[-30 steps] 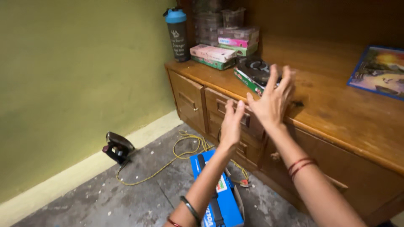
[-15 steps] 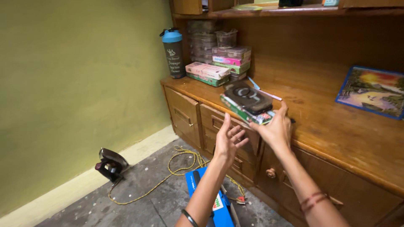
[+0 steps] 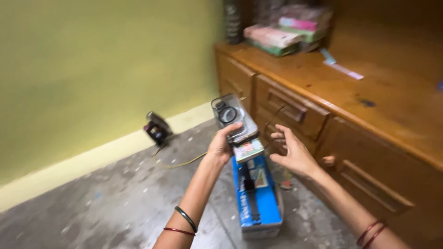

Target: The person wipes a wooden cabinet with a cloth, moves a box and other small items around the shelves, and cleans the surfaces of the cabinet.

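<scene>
Above the blue box (image 3: 256,198), left hand (image 3: 221,146) clasps flat glossy packet (image 3: 234,118).

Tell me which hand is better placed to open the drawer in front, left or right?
Right. The right hand is free, fingers spread, closest to the drawer. The left hand is occupied gripping the stack of small boxes.

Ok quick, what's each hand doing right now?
Left hand: closed on a dark flat case with a small green box under it.
Right hand: open, fingers spread, holding nothing, beside the box.
</scene>
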